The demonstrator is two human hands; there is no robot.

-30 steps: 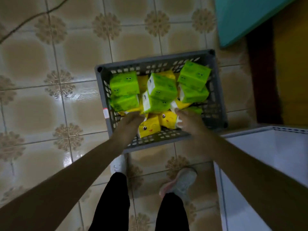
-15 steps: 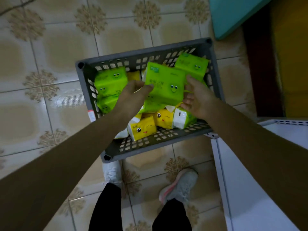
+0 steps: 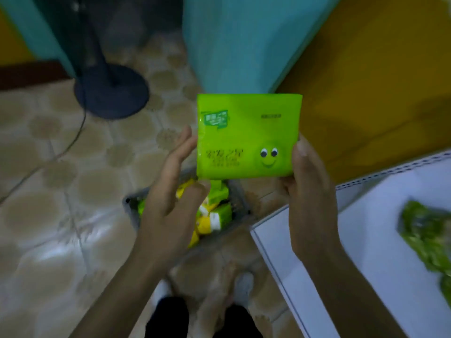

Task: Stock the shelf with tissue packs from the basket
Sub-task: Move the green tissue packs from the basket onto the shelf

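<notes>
- The green tissue pack [image 3: 246, 135], which half a second ago sat just above the basket [image 3: 130, 202], is now lifted clear and held upright with its smiling face toward the camera.
- The right hand [image 3: 310, 191] grips its right edge, thumb on the front, the other fingers hidden behind.
- The left hand [image 3: 168, 189] lays straight, close-set fingers [image 3: 185, 142] along the left edge.
- The basket lies at 6 o'clock under the pack, with more packs inside.
- The white shelf [image 3: 353, 240] is at 4 o'clock and carries blurred green goods [image 3: 429, 237]; carrying the pack across likely comes next.

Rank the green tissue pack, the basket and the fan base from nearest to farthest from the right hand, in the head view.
1. green tissue pack: held in the right hand.
2. basket: on the floor below.
3. fan base: far upper left.
</notes>
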